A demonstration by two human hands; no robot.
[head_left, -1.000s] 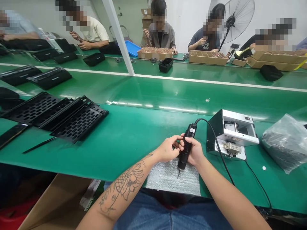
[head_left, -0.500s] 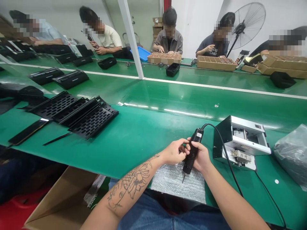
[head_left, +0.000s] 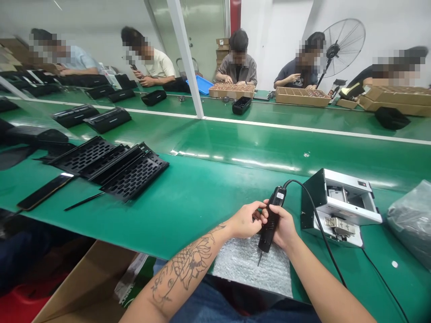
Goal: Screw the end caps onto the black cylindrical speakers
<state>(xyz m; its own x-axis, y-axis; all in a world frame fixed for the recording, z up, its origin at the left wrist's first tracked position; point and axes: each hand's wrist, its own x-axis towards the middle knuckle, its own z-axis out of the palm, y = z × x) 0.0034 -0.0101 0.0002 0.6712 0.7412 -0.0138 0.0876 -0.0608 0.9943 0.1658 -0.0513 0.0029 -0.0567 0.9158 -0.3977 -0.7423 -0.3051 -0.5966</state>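
My right hand (head_left: 283,223) is wrapped around a black electric screwdriver (head_left: 270,226). The tool tilts with its thin bit pointing down and its cable leaving the top end. Beside it, my left hand (head_left: 248,218) is closed, its fingers curled and its fingertips meeting my right fingertips at the tool's left side. Whatever may be between the left fingers is hidden. Under both hands lies a silvery padded mat (head_left: 252,271) at the table's front edge, and the bit hangs over it.
A screw feeder machine (head_left: 343,206) stands right of my hands, with a plastic bag (head_left: 412,224) beyond it. Perforated black panels (head_left: 136,172), a phone (head_left: 45,192) and a thin black stick (head_left: 82,202) lie left. Several co-workers sit across the green table (head_left: 188,193).
The whole view has shifted, so the scene sits a little lower in the picture. My hands keep the same hold around the screwdriver.
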